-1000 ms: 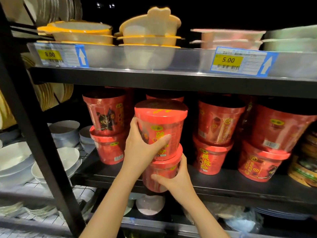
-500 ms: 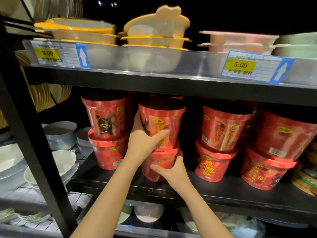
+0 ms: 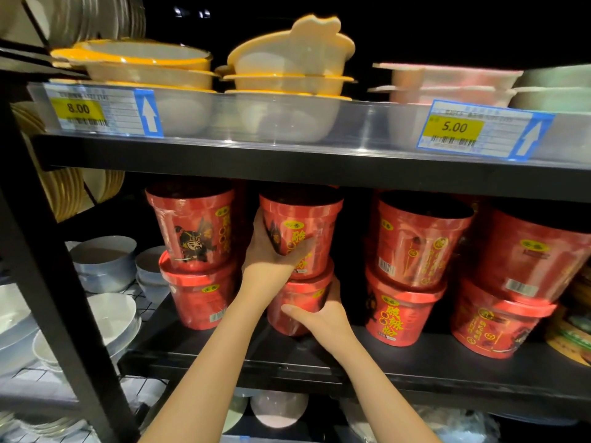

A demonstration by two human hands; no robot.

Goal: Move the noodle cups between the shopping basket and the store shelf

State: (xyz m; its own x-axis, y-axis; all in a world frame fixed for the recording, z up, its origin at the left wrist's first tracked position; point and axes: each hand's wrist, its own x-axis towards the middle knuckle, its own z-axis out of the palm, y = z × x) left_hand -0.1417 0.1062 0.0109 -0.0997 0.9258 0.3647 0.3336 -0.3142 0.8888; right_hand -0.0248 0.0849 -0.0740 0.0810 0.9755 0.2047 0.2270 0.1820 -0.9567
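Fingers of the left hand curl around the upper cup; the right hand grasps the lower cup under it, both on the shelf.

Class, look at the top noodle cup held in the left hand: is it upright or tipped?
Upright. The top cup has its lidded wide end upward and its narrow base on the lower cup, level with the neighbouring stacks.
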